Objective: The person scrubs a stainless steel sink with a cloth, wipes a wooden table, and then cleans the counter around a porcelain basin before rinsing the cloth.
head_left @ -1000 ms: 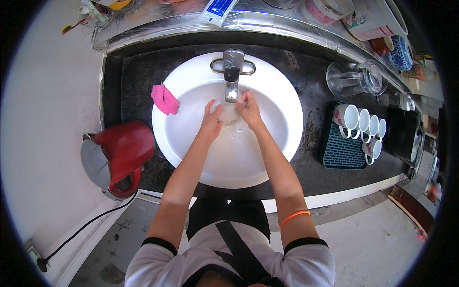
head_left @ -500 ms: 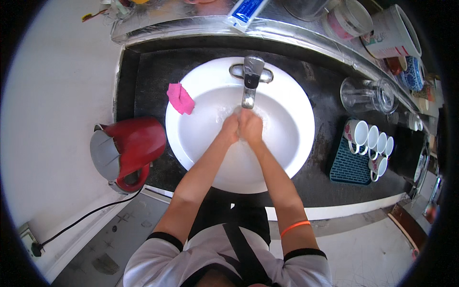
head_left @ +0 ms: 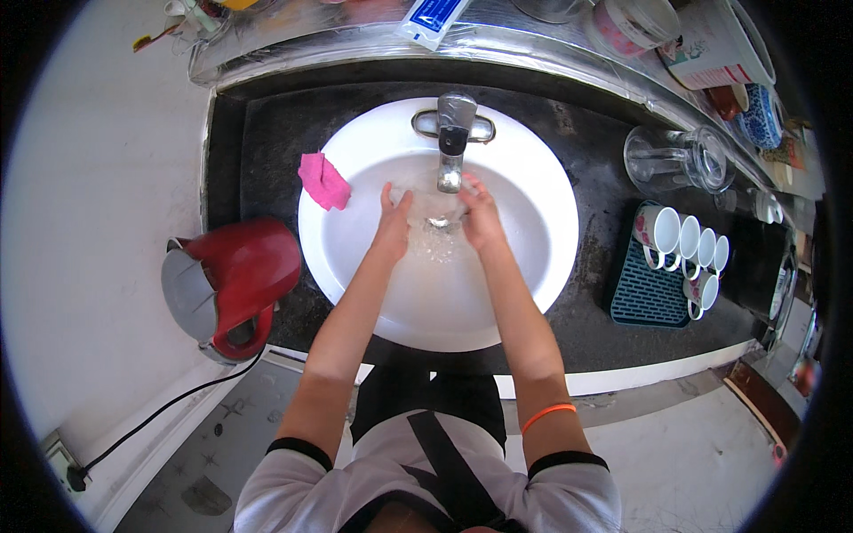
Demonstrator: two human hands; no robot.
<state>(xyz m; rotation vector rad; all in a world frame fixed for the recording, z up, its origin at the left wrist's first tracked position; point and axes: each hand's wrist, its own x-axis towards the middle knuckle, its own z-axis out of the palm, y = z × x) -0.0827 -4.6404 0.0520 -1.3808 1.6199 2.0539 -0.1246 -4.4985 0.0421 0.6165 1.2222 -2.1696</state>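
Both my hands are inside the white oval sink (head_left: 346,258), one on each side of the metal tap (head_left: 450,169). My left hand (head_left: 392,220) has its fingers apart and pointing toward the tap. My right hand (head_left: 481,213) is held likewise, fingers apart, just right of the spout. Water runs from the tap and splashes between them; a clear, shiny blur there is too indistinct to make out. Neither hand visibly grips anything. A crumpled pink cloth (head_left: 324,181) lies over the sink's left rim, apart from my left hand.
A red kettle (head_left: 253,266) with a black cord stands left of the sink. To the right, several white cups (head_left: 657,229) lie on a dark green draining tray (head_left: 640,298), near a glass jar (head_left: 662,160). Tubs and a blue-white tube (head_left: 433,19) sit on the foil-covered ledge.
My hands were together under the spout; now they have parted to either side of it, fingers spread. Splashing water shows between them. The whole view has shifted slightly.
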